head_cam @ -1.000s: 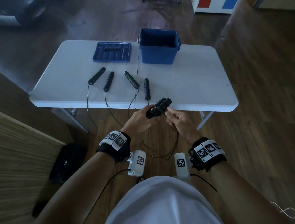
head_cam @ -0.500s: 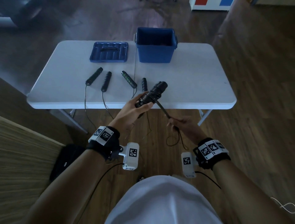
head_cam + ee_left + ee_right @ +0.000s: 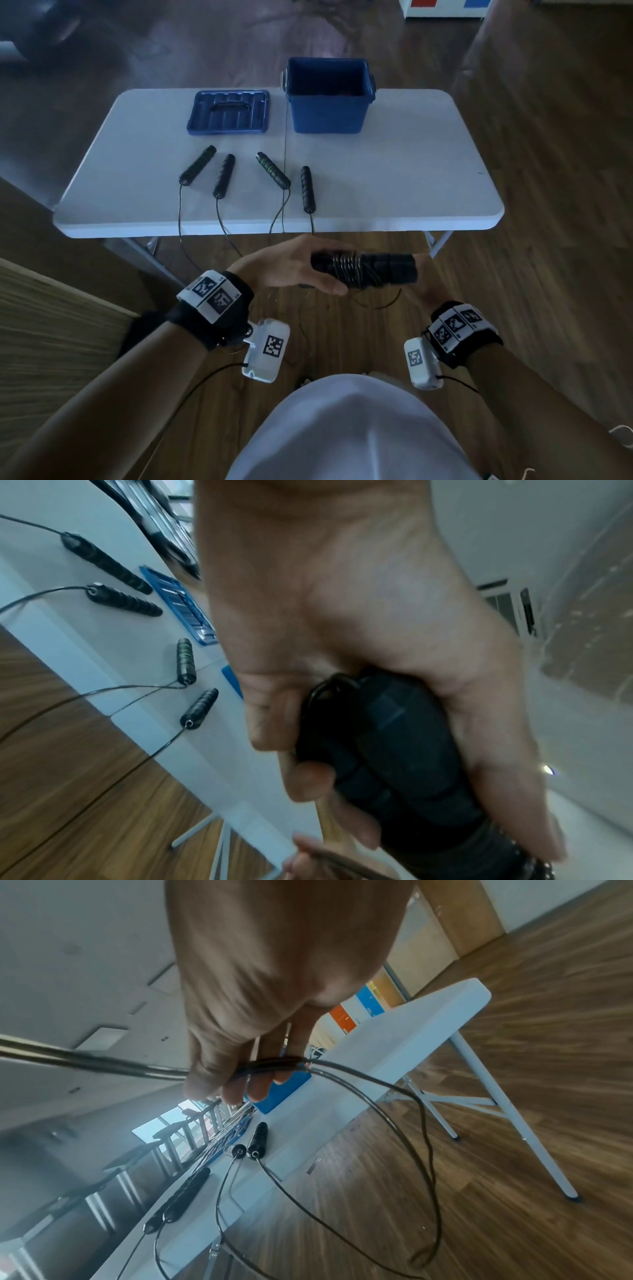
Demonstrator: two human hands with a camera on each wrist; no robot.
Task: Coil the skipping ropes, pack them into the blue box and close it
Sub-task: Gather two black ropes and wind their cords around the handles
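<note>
Left hand (image 3: pixel 291 265) clamps paired handles (image 3: pixel 373 270), cord turns wound round middle. Right hand (image 3: pixel 260 993) fingers pinch loose cord (image 3: pixel 404 1123). Risk: slack tension, turns unravel. Blue box (image 3: pixel 329 99) open, far on worktop (image 3: pixel 411 178).

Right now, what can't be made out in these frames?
- Blue box contents: head view, dark, walled in.
- Right hand fingers: head view, hidden behind the held handles.
- Free cord length: both views cut it off.
- Left hand fingertips: left wrist view, blurred.
</note>
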